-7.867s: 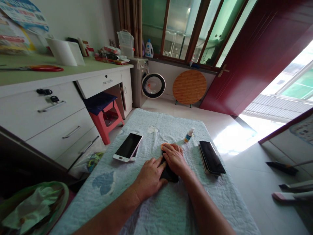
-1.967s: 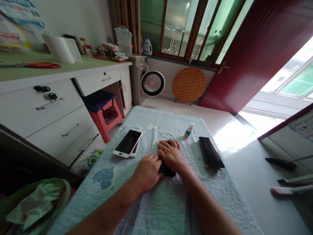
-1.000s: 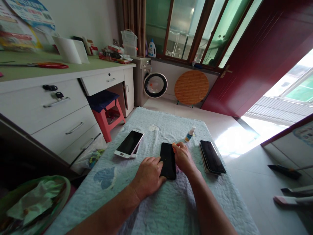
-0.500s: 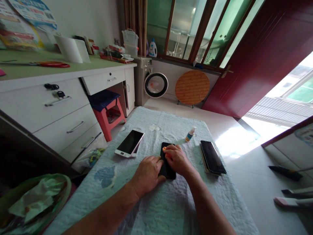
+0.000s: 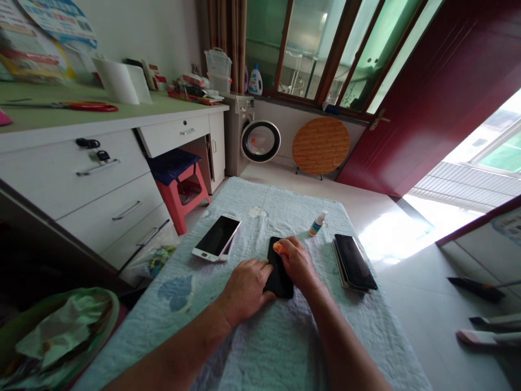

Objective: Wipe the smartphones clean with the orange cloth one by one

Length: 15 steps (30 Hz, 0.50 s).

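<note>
A black smartphone lies on the pale blue quilted cloth in front of me. My left hand grips its left edge, fingertips on the side and thumb at the lower end. In my right hand is a bunched orange cloth, pressed on the upper right of the phone. To the left, a white smartphone with a dark screen rests on another phone. On the right a dark smartphone tops a second small stack. A little spray bottle stands beyond my right hand.
A bin with crumpled tissue sits low at the left. A red stool is under the white desk, which holds scissors and a paper roll. Behind are an open washing machine and a round wooden tabletop.
My right hand has slid slightly right across the phone with the orange cloth, showing more of the cloth. The left hand and the phone stay put.
</note>
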{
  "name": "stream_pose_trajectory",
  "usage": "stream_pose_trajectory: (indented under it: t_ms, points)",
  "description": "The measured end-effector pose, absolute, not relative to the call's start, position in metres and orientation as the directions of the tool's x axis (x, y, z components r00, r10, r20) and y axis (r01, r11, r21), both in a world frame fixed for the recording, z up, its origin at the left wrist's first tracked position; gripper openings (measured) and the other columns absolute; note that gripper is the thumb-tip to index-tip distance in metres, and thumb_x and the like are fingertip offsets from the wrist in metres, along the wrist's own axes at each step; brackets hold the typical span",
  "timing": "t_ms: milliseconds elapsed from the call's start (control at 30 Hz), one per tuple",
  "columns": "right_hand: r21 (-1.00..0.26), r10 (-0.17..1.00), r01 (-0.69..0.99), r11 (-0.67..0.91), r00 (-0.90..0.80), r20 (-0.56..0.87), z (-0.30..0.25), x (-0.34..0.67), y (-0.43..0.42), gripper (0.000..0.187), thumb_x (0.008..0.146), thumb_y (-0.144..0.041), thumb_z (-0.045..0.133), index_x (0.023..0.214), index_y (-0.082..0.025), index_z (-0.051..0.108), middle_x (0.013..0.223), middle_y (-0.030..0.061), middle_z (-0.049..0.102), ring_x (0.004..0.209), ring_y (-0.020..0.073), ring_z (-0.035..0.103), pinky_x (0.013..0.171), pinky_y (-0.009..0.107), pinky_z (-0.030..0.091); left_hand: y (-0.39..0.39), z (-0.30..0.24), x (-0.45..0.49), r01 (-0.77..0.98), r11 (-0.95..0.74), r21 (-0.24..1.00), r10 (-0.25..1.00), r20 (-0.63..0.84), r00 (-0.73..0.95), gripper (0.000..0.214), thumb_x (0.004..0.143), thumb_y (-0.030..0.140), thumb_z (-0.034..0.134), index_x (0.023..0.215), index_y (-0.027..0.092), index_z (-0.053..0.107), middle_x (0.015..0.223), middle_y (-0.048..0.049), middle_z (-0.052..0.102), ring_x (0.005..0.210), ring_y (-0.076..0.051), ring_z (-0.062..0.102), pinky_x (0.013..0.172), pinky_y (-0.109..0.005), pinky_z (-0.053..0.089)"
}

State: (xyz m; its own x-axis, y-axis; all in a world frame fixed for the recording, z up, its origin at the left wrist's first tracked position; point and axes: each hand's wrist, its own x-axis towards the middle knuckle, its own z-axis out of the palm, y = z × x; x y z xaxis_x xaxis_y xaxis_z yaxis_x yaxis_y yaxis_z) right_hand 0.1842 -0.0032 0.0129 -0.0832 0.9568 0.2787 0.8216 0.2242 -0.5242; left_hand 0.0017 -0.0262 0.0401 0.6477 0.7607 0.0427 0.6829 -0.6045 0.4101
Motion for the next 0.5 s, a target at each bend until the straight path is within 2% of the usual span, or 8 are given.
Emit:
stream_pose_trajectory:
  t_ms: [133,300,400,500]
  points:
    - [-0.501,0.961,0.832,0.236,-0.123,0.248,0.012,0.18,-0.002,0.025,0.088,-0.011,0.044,0.089,-0.02,0.068,0.093,0.0051,0.06,0.088,0.016,0.054,0.082,0.025,0.042,-0.025,0.033,0.002,0.719,-0.53,0.45,0.819,0.053,0.571,0.059,0.07,0.035,0.074,0.121,0.02,0.048,0.109,-0.009,0.064,0.103,-0.029,0.059,0.092,-0.04,0.044]
    - [-0.5,0.956,0.817,0.287,-0.213,0.201,0.026,0.174,-0.008,0.026,0.088,-0.012,0.045,0.087,-0.02,0.07,0.092,0.0051,0.059,0.087,0.0166,0.052,0.082,0.027,0.042,-0.02,0.021,0.001,0.724,-0.497,0.478,0.85,0.097,0.519,0.102,0.062,0.038,0.08,0.142,0.018,0.021,0.137,-0.0164,0.049,0.123,-0.034,0.05,0.103,-0.045,0.038]
    - [-0.517,0.949,0.797,0.312,-0.288,0.128,0.036,0.171,-0.013,0.027,0.085,-0.008,0.046,0.084,-0.02,0.07,0.091,0.0042,0.058,0.085,0.0155,0.052,0.08,0.027,0.042,-0.017,0.019,-0.001,0.705,-0.503,0.5,0.842,0.103,0.529,0.112,0.059,0.041,0.083,0.146,0.02,0.014,0.144,-0.0168,0.043,0.127,-0.034,0.046,0.105,-0.046,0.036]
    - [-0.539,0.931,0.772,0.337,-0.357,0.07,0.044,0.169,-0.018,0.029,0.08,-0.004,0.047,0.08,-0.02,0.071,0.088,0.0029,0.057,0.083,0.0145,0.051,0.078,0.026,0.042,-0.014,0.021,-0.002,0.696,-0.508,0.507,0.833,0.082,0.548,0.112,0.058,0.045,0.082,0.146,0.021,0.018,0.145,-0.0168,0.042,0.128,-0.034,0.046,0.106,-0.047,0.035]
